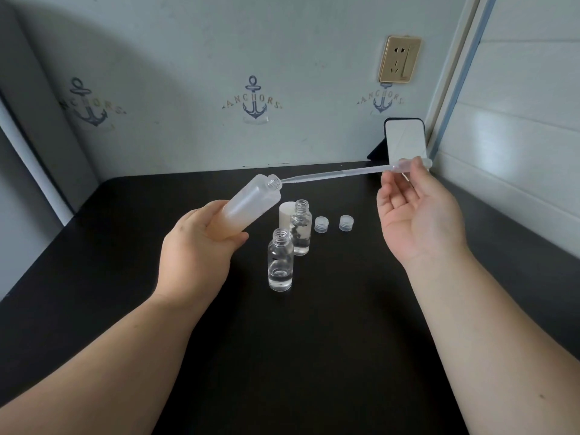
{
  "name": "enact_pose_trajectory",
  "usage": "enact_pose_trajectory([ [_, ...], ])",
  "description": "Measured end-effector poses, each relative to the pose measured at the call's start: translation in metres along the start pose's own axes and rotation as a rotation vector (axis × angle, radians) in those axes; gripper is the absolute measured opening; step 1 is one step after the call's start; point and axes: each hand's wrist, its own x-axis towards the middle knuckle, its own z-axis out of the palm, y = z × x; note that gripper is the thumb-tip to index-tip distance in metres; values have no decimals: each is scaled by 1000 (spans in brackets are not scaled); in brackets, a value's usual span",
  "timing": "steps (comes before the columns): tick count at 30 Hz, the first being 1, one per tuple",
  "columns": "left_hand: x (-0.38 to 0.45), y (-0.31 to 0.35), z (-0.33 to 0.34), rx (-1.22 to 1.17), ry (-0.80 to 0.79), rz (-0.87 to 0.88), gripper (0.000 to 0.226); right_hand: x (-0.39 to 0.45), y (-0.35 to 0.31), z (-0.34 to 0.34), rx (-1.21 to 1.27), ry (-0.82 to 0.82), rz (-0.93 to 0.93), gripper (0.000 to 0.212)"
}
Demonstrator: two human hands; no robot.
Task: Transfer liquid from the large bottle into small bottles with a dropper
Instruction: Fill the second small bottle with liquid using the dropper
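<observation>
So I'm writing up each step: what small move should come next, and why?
Probably slide the dropper tip into the large bottle. The right hand pinches its bulb, the tip sits just outside the open neck, and the left hand tilts the bottle toward it.

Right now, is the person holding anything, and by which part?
Yes. The left hand grips the large bottle round its base end. The right hand pinches the dropper at its bulb.

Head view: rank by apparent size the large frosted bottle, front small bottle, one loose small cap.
1. large frosted bottle, partly hidden by the left hand
2. front small bottle
3. loose small cap
</observation>
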Motion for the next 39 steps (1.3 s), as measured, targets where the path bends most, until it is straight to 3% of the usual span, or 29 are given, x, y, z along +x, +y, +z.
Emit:
enact_pose_trajectory([
  [8, 0, 3, 0, -108, -13, -77, 33, 0, -3, -1, 60, 50, 5, 30],
  [31, 0, 5, 2, -157, -47, -149, 51, 1, -1, 0, -31, 30, 34, 16],
  [39, -14, 20, -14, -268, 226, -25, 25, 1, -2, 1, -20, 9, 36, 17],
])
